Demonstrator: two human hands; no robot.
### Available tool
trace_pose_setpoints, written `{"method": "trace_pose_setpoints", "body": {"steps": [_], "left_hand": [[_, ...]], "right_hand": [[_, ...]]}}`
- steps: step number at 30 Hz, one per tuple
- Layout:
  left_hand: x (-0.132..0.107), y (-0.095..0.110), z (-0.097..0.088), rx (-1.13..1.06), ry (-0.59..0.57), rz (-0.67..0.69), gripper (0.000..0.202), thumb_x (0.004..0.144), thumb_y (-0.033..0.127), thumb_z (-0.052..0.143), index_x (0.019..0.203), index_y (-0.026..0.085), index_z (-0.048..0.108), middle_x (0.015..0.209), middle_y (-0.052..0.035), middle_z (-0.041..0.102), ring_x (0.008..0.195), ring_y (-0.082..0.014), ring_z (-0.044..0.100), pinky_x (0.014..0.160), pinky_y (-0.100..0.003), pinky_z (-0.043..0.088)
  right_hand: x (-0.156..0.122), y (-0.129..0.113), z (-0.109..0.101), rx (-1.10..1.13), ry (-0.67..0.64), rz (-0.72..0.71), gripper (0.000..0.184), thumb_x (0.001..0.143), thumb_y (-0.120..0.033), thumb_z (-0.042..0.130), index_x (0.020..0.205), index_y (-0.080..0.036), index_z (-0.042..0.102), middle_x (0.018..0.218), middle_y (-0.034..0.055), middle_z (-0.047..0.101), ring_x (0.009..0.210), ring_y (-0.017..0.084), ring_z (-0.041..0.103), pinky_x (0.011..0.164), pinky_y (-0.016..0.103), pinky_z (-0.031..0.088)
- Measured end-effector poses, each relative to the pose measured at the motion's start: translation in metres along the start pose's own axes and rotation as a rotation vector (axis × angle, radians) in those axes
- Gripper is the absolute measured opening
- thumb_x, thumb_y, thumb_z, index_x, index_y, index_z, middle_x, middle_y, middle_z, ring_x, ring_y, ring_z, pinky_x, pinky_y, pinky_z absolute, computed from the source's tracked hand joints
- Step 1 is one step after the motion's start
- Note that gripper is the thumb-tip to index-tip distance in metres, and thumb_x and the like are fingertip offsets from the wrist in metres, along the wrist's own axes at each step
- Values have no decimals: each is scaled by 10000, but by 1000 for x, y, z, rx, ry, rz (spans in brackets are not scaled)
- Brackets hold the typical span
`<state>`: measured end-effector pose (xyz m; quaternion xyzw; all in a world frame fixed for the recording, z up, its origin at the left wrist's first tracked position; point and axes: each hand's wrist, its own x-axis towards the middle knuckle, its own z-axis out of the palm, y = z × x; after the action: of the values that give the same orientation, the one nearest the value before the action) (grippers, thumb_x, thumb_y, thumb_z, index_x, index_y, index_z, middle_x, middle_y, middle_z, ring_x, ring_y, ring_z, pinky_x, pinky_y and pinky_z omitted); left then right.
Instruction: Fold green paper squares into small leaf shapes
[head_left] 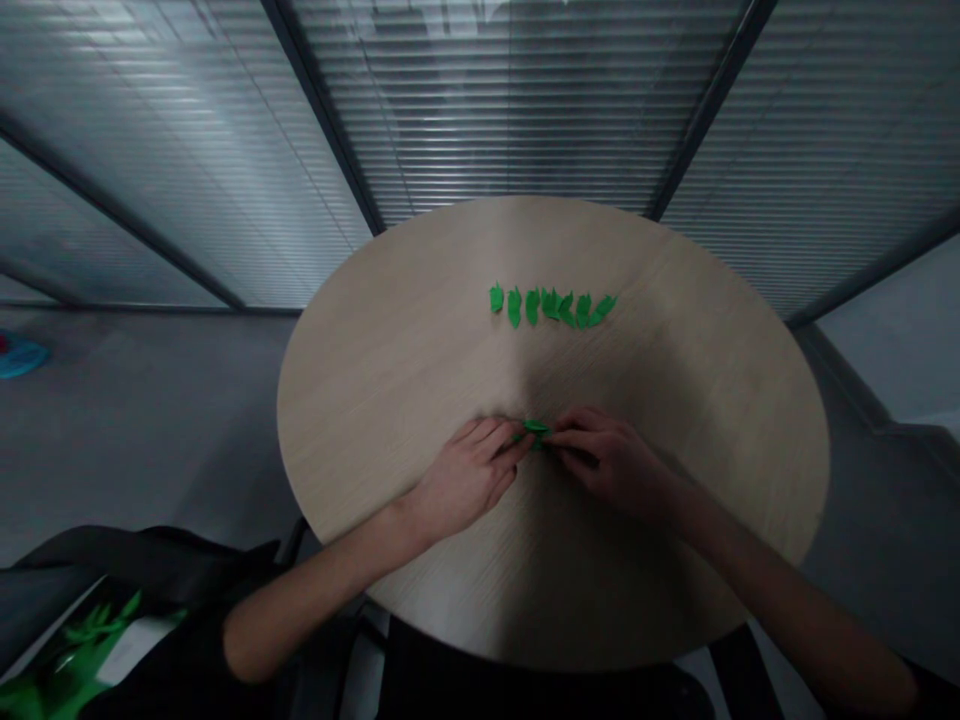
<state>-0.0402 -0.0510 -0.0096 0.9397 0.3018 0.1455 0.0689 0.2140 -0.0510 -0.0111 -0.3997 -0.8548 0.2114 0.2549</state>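
My left hand (469,478) and my right hand (611,462) meet above the near middle of a round pale wood table (390,350). Between their fingertips both hands pinch a small green folded paper piece (535,430), partly hidden by my fingers. Farther across the tabletop, a row of several similar green folded paper pieces (551,307) lies side by side, some overlapping. Neither hand touches that row.
Glass partitions with slatted blinds (510,100) stand behind the table, above a grey floor (142,440). A dark bag or cloth (142,565) with green paper shapes (94,625) lies at lower left. A blue object (21,355) sits on the floor at far left.
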Motion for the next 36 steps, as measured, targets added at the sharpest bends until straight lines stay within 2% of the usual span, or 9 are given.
{"method": "trace_pose_setpoints", "body": {"steps": [8,13,15,20,28,33,36], "left_hand": [[2,2,-1,-6,-20,-9,384,1058,177,503,1413,94,622,1252,-149,681,1210,-303,628,1052,-474,554],[1,1,-1,4,-29,-18,390,1049,180,523,1421,113,619,1274,-144,674,1205,-307,623,1055,-477,550],[1,1,-1,5,-25,-14,389,1047,177,531,1421,115,617,1271,-138,676,1203,-304,622,1056,-470,550],[0,0,0,2,-21,-14,379,1055,190,526,1418,127,615,1251,-136,683,1187,-297,630,1030,-470,557],[1,1,1,-15,-21,-22,388,1051,177,522,1426,135,612,1240,-131,689,1153,-293,638,1012,-475,566],[1,2,0,21,-14,-15,385,1046,179,541,1412,92,618,1228,-144,703,1133,-295,655,1007,-468,581],[-1,-1,0,-24,28,-7,369,1058,188,527,1405,113,626,1256,-136,713,1143,-279,670,1019,-461,591]], "right_hand": [[-10,-6,0,-158,-46,-57,332,1011,-122,565,1234,-254,773,1134,103,731,1071,275,681,952,471,613],[-11,-13,-3,-251,-85,-64,304,1024,-145,556,1233,-215,764,1114,125,725,1046,294,676,936,494,617],[-12,-14,-2,-246,-72,-56,301,1032,-157,552,1252,-202,753,1121,129,722,1060,300,669,942,501,616],[-17,-8,3,-132,7,-3,345,1028,-149,561,1311,-257,725,1155,98,720,1084,280,666,978,497,607],[-16,-6,1,-169,-30,-18,337,994,-139,587,1257,-273,750,1197,97,717,1110,283,680,958,484,615],[-16,-16,0,-295,-65,-47,312,991,-145,566,1224,-225,758,1146,131,726,1077,307,690,940,506,629],[-20,-15,3,-285,-27,-72,331,999,-146,557,1267,-188,748,1181,163,727,1110,330,686,960,538,624]]}}
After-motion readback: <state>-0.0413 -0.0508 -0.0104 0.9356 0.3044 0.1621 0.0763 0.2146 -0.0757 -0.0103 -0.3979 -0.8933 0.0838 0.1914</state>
